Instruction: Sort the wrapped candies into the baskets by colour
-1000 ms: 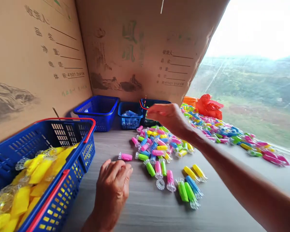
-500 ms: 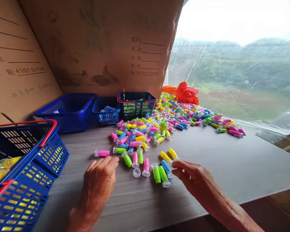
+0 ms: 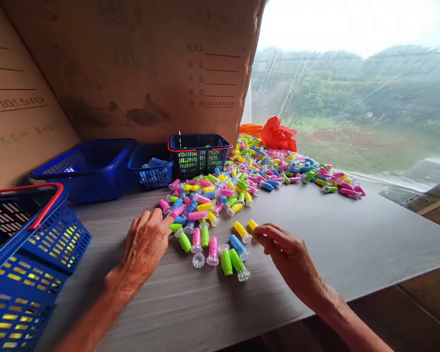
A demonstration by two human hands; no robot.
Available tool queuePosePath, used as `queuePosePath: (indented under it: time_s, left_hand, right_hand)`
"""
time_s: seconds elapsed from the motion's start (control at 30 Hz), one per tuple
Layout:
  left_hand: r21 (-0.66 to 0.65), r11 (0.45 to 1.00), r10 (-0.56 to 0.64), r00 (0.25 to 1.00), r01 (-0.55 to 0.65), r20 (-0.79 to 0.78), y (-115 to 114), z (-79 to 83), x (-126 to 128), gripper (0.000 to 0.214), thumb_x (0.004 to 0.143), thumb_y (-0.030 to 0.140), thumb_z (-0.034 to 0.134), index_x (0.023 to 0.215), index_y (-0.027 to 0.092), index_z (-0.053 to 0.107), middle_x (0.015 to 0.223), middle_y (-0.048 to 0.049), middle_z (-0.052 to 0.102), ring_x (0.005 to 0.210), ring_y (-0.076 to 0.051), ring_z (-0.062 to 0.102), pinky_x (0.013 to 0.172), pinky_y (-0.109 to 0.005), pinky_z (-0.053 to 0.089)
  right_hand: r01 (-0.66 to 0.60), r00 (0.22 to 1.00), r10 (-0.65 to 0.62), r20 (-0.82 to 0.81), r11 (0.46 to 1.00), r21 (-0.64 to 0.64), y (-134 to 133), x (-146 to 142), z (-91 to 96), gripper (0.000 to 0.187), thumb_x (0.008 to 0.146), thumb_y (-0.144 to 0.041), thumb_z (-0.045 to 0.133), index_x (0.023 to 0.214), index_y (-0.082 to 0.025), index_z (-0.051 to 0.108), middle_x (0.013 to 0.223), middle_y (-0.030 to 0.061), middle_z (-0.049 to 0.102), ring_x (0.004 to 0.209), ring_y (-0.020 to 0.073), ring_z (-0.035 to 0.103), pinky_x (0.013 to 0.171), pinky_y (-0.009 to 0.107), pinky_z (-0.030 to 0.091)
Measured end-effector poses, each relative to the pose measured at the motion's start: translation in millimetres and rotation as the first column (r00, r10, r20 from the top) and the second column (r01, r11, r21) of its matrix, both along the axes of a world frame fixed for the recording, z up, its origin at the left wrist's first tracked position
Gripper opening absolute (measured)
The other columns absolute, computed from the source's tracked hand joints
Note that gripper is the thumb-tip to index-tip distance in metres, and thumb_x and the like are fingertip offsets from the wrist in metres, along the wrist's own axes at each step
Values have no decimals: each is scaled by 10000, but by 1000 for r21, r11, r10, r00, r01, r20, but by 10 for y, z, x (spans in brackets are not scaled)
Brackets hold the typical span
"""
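Note:
My left hand (image 3: pixel 146 239) rests low over the table at the left of the near pieces, fingers curled down, and what is under them is hidden. Close to its fingertips lies a green tube with a clear fluted head (image 3: pixel 183 241). At the right, my right hand (image 3: pixel 288 244) pinches a yellow tube (image 3: pixel 253 224) at its near end, thumb and index finger covering its head. Beside that hand are another yellow tube (image 3: pixel 242 231), a blue tube (image 3: pixel 238 247) and two green tubes (image 3: pixel 226 260). Pink tubes (image 3: pixel 212 251) stand between the hands.
A large heap of mixed coloured tubes (image 3: pixel 205 200) spreads back towards a red plastic bag (image 3: pixel 278 134). Blue baskets (image 3: pixel 84 168) line the cardboard wall (image 3: pixel 132 63). A red-handled basket (image 3: pixel 33 244) holding yellow pieces stands at the near left. Clear sheeting (image 3: pixel 352 107) borders the right.
My left hand has moved forward over the spot where a pink tube lay. My right hand has gone from beside the blue tube to the far yellow tube. The view has shifted slightly right.

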State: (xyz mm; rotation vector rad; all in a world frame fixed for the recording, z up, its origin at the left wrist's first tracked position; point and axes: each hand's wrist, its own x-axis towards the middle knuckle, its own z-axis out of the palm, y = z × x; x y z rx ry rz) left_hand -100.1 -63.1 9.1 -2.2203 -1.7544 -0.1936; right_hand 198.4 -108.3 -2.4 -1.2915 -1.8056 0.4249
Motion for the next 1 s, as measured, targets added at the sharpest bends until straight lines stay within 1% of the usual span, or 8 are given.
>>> queuePosePath:
  time_s: [0.1,0.2,0.3,0.4,0.53,0.73,0.83,1.0]
  left_hand:
    - [53,998,-34,998,31,50,-51,15,44,280,901,183,530,1104,253,710,943,-67,648,883,-246,575,781,-359,426]
    - [5,999,-48,998,48,51,-102,46,134,251,897,172,534,1032,256,728,939,-57,664,892,-247,585,774,-363,421]
    - [-30,1000,6,1000,-5,22,-104,60,138,271,890,147,522,1029,258,726,943,-60,670,912,-257,591,778,-370,416]
    - [-57,995,84,996,-82,27,-56,64,35,296,886,161,534,1106,258,707,965,-68,668,937,-261,590,803,-373,419]
    - [-108,991,84,994,-77,68,32,108,-30,319,892,184,537,1141,299,699,1000,-67,661,952,-243,583,811,-357,425]
    - [-102,994,-14,992,27,126,235,26,102,298,895,167,511,1067,293,719,1028,-85,661,1025,-273,573,868,-396,440]
    - [-63,997,-44,989,53,140,359,-147,90,318,874,108,482,1037,244,719,1031,-113,661,1058,-291,568,942,-438,423]
    - [-24,996,-81,981,86,175,409,-370,-29,312,871,139,498,1097,232,692,1092,-131,647,1118,-301,556,1020,-467,393]
  right_hand:
    - [58,997,-60,52,997,42,71,79,24,155,941,-242,517,911,-211,666,822,13,659,648,120,582,609,225,448]
    - [9,959,-29,282,997,74,82,-5,16,156,938,-198,504,908,-208,657,836,18,667,635,118,595,587,225,447]
    - [-14,858,-86,506,981,191,15,-164,-8,198,928,-149,472,848,-207,644,822,30,673,600,129,594,496,222,422]
    - [-97,733,-152,663,942,322,-62,-243,-56,290,842,-28,424,734,-216,616,812,45,692,741,173,653,447,206,419]
    - [-50,713,-254,654,911,409,-46,-201,-225,325,818,-52,382,801,-222,659,1008,104,714,928,210,682,500,220,537]
    - [-6,760,-242,603,925,379,145,-107,-428,325,824,-127,393,874,-228,698,1144,132,692,807,218,726,562,278,589]
    - [-42,819,-133,559,956,290,228,-172,-147,247,821,-166,444,846,-246,676,1085,90,703,702,186,715,518,258,548]
    - [-91,910,18,413,983,159,685,-775,721,131,847,-216,521,853,-215,651,807,30,672,596,137,593,521,233,414]
